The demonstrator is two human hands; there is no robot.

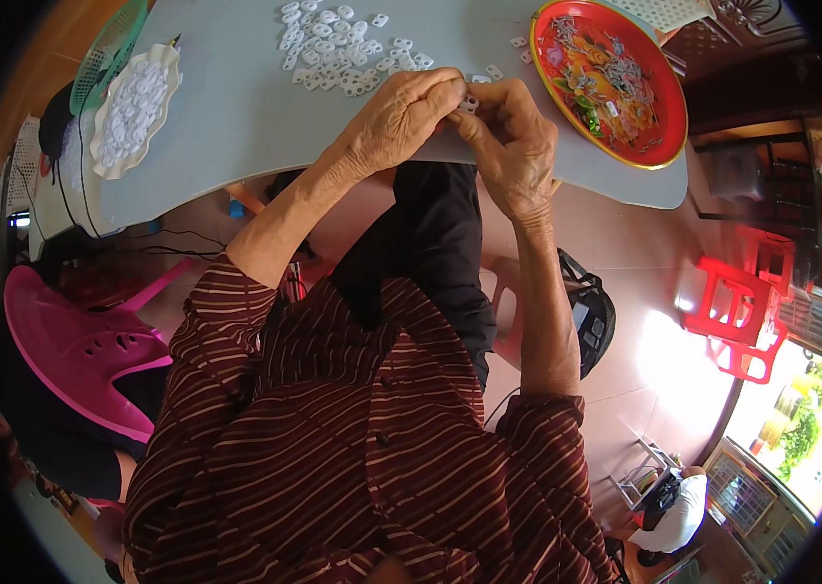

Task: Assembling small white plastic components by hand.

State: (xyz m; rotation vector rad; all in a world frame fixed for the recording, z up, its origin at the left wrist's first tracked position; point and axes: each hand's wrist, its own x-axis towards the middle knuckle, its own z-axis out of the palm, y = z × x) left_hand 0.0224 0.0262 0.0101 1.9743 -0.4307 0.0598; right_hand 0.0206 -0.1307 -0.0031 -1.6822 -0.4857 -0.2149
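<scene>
Over the near edge of the grey table (226, 107), my left hand (406, 115) and my right hand (510, 141) meet, fingertips pinched together. A small white plastic piece with holes (469, 102) shows between the right thumb and fingers. The left fingers are closed right against it; what they grip is hidden. Beyond the hands, a loose pile of similar white pieces (333, 44) lies on the tabletop, with a few strays just past my right hand. To the right sits a round red tray (659, 136) with a gold rim, holding many small metal parts over a floral pattern.
At the left stand a scalloped white dish (100, 161) full of white pieces and a green mesh basket (90, 63). A pink plastic chair (80, 341) is beside me. Red stools (732, 302) and a black bag (596, 316) are on the floor at right. Other people sit nearby.
</scene>
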